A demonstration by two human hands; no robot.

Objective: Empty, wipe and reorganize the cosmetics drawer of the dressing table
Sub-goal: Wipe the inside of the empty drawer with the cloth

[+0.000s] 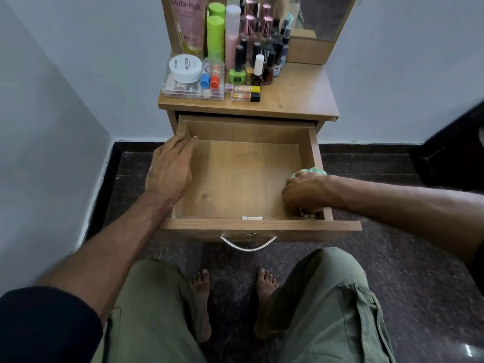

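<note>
Your right hand (305, 193) curls around a pale green cloth (313, 172), pressing it into the near right corner of the open drawer (235, 179). Your left hand (171, 166) rests opposite on the drawer's left wall, fingers extended and relaxed, gripping nothing. Between your hands, the drawer floor lies bare. Beyond both hands, the dressing table top (296, 98) carries the cosmetics: a white jar (185, 68), nail polish bottles (258, 66), and green-capped bottles (216, 30).
</note>
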